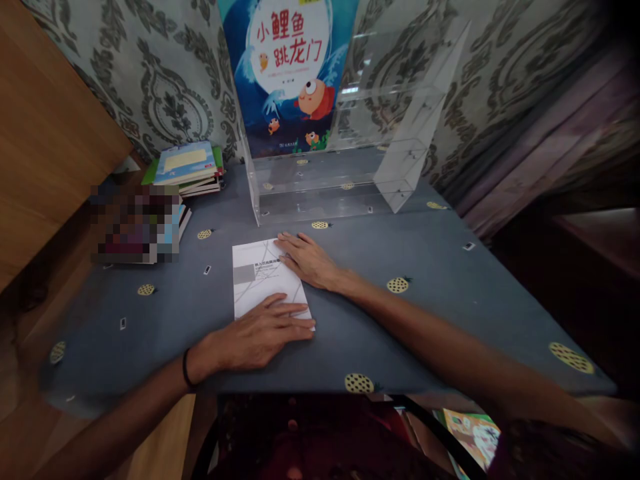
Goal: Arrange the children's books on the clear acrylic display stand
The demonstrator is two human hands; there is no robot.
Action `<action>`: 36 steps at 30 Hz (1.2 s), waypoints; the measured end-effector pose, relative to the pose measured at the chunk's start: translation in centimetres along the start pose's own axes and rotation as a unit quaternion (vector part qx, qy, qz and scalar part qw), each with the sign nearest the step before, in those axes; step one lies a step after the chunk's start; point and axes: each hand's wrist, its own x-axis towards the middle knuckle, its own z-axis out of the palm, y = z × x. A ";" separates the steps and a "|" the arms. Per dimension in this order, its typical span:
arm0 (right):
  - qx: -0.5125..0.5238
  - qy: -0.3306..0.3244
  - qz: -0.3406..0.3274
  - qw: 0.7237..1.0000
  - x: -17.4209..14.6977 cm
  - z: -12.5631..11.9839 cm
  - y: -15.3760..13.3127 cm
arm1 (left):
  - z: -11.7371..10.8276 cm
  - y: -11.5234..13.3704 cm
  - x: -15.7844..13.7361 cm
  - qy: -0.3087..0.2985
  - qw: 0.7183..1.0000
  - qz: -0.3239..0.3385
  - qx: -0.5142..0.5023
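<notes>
A white book (250, 293) with a grey block and dark print on its cover lies flat on the table near the middle. Across its lower edge rests my left hand (260, 330), fingers stretched out to the right and a dark band on the wrist. My right hand (310, 260) lies on the book's upper right corner, its fingers extended to the left over the cover. Both hands touch the book from above without gripping it.
Behind the book stands a clear acrylic rack (420, 127) holding a blue picture book (295, 120) upright at its left. Two stacks of books, one topped by a light blue book (183, 163), sit at the left. A pineapple-print cloth (425, 327) covers the table.
</notes>
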 end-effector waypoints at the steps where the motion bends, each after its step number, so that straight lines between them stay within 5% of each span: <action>1: -0.004 -0.002 -0.001 1.000 0.0 0.0 0.0 | 0.0 0.3 -0.1 -0.003 1.000 0.000 -0.010; 10: -0.032 -0.011 -0.010 0.999 -0.2 -0.3 -0.3 | 0.0 0.4 -1.0 0.007 0.999 -0.009 -0.050; 23: -0.035 -0.006 -0.012 0.999 -0.4 -0.5 -0.4 | -0.1 -0.5 -4.8 0.119 0.976 -0.086 -0.160; 28: -0.048 -0.014 -0.039 0.998 -0.9 -0.8 -2.0 | 0.5 -2.4 -5.2 0.207 0.968 -0.142 -0.022; 32: -0.017 -0.053 -0.109 0.992 -1.7 -0.4 -4.5 | 1.1 -3.3 -5.2 0.209 0.956 -0.194 0.072; 36: -0.010 -0.068 -0.104 0.992 -1.9 -0.3 -5.3 | 1.7 -3.6 -5.3 0.215 0.944 -0.224 0.113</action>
